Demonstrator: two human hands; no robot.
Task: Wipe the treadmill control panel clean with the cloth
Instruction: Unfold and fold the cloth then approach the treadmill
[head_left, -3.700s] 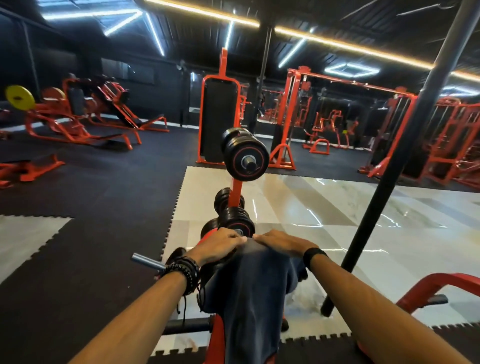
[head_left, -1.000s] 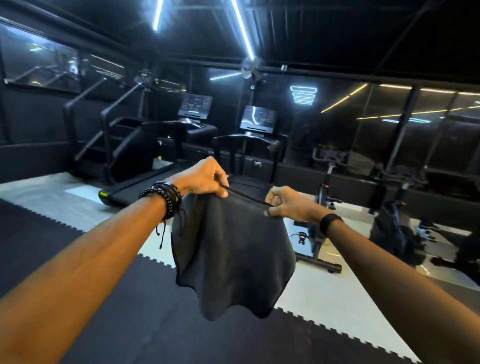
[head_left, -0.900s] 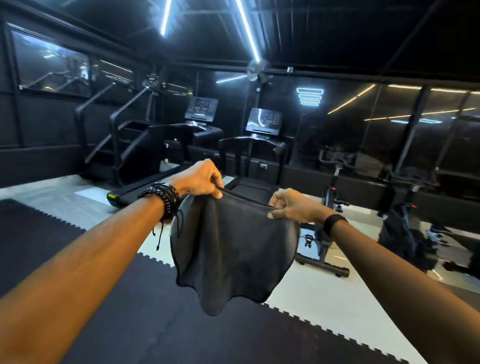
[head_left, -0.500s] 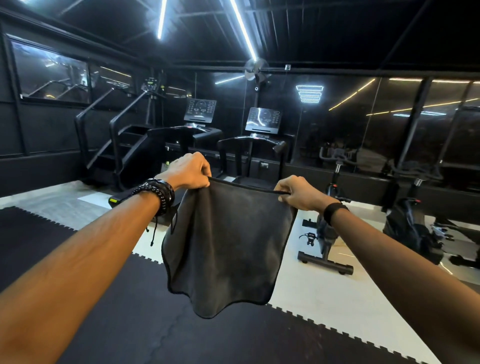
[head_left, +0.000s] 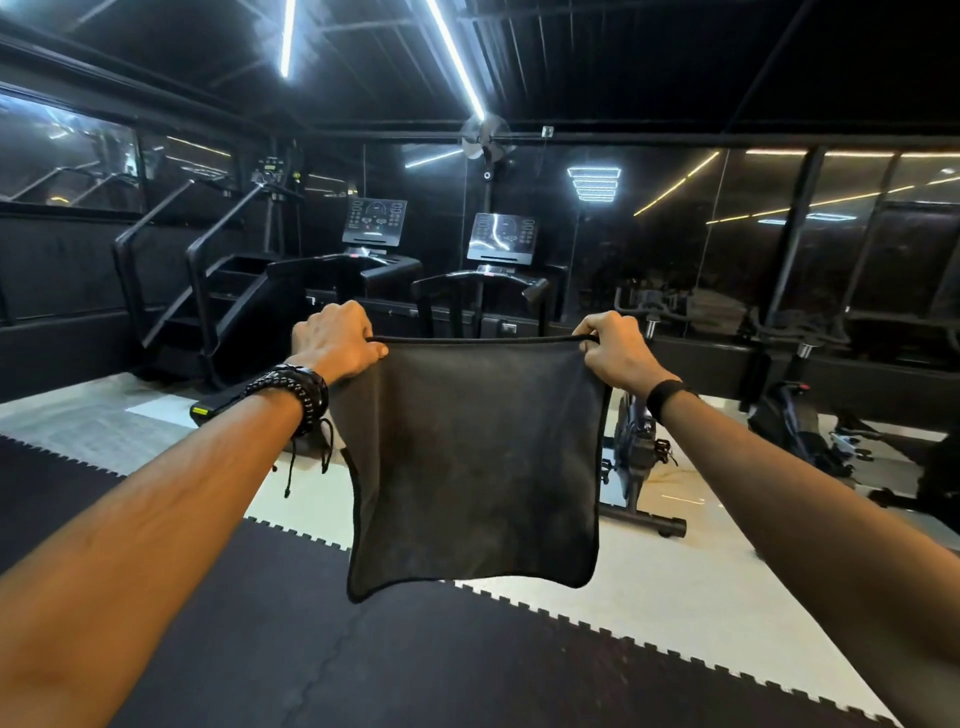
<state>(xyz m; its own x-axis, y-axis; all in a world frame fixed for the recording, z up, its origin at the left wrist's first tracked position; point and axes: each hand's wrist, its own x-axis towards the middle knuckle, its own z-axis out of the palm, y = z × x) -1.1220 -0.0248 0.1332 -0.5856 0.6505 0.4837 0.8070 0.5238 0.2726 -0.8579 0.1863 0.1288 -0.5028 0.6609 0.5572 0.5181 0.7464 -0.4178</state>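
A dark grey cloth (head_left: 475, 467) hangs flat in front of me, stretched by its top corners. My left hand (head_left: 335, 343) grips the top left corner and my right hand (head_left: 615, 353) pinches the top right corner. Two treadmills stand a few metres ahead against the mirrored wall. The left one has a control panel (head_left: 374, 222) and the right one a control panel (head_left: 501, 236) with a light glare on it. The cloth hides the right treadmill's deck.
A stair climber (head_left: 208, 291) stands left of the treadmills. Exercise bikes (head_left: 639, 447) are to the right on the white floor. Black foam mats (head_left: 311, 649) cover the floor under me. A wall fan (head_left: 485, 137) hangs above the treadmills.
My hands have moved apart and pulled the cloth's top edge taut, so it now hangs as a flat square. The treadmills look slightly nearer than a second ago.
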